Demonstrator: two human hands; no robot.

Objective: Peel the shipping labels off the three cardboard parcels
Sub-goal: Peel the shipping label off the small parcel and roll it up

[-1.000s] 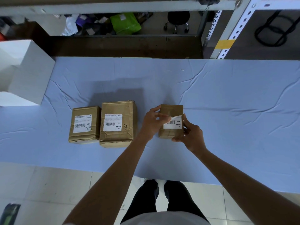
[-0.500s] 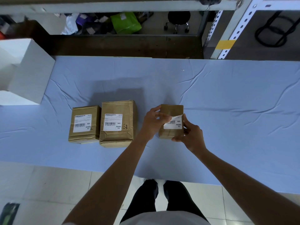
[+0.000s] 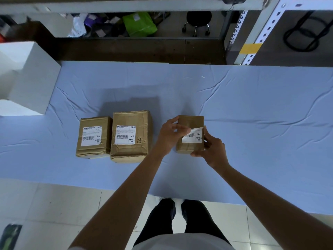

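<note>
**Label on parcel 3 part lifted, 2 labels intact**

I log 3 cardboard parcels in a row on the blue-clothed desk (image 3: 252,105), near its front edge.

- Left parcel (image 3: 106,134): flat on the desk, touching or just beside the middle one. Its label (image 3: 91,135) lies fully stuck down; print reads 14/42.
- Middle parcel (image 3: 142,123): the largest, creased cardboard. Its label (image 3: 125,134) is also flat; print reads 12/42.
- Right parcel (image 3: 191,121): the smallest, set apart from the other 2 and held between both hands. I cannot tell whether its base touches the desk.

Left grip (image 3: 169,134), a bare hand: fingers pinch the raised upper-left part of the right parcel's label (image 3: 193,137), thumb at the parcel's far left corner. The upper strip of that label is curled up off the cardboard, blank underside showing; the lower part with barcode and "MXRC 03" lies on the face.

Right grip (image 3: 212,148): fingers curled round the parcel's right side and near corner, thumb by the label's upper right corner.

A white box (image 3: 27,78) stands at the desk's far left
</note>
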